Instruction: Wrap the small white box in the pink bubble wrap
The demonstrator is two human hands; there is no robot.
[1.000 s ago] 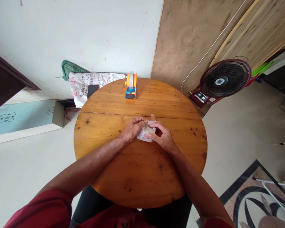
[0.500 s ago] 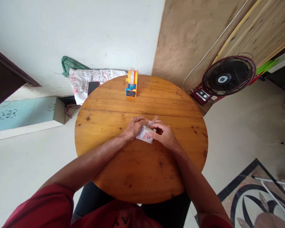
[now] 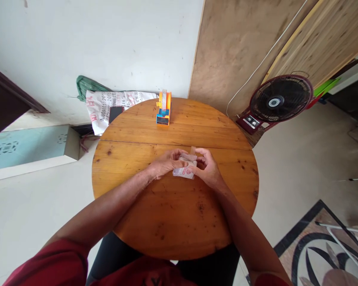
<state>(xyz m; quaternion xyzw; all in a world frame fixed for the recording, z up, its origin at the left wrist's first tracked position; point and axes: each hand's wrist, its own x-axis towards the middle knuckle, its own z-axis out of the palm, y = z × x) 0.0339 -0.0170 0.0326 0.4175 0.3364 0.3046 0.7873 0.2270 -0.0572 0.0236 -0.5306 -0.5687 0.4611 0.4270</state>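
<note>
A small clear plastic packet [image 3: 184, 171] with red print and something pale inside lies near the middle of the round wooden table [image 3: 137, 159]. My left hand [image 3: 164, 163] rests on its left side with fingers curled over it. My right hand [image 3: 207, 169] pinches its right end, thumb and fingers closed. A short strip of clear tape [image 3: 192, 150] sticks up between my fingertips at the packet's far edge. An orange and blue tape dispenser [image 3: 164, 108] stands at the table's far edge, apart from both hands.
A printed white sack [image 3: 104, 104] with a dark flat object on it and a green bag lie on the floor behind the table. A standing fan [image 3: 279, 99] sits at the right by wooden boards. A patterned rug [image 3: 322, 246] is at lower right.
Both hands have turned the packet so it lies flatter and lower. My right hand's fingers have shifted up toward the tape strip at the packet's far edge.
</note>
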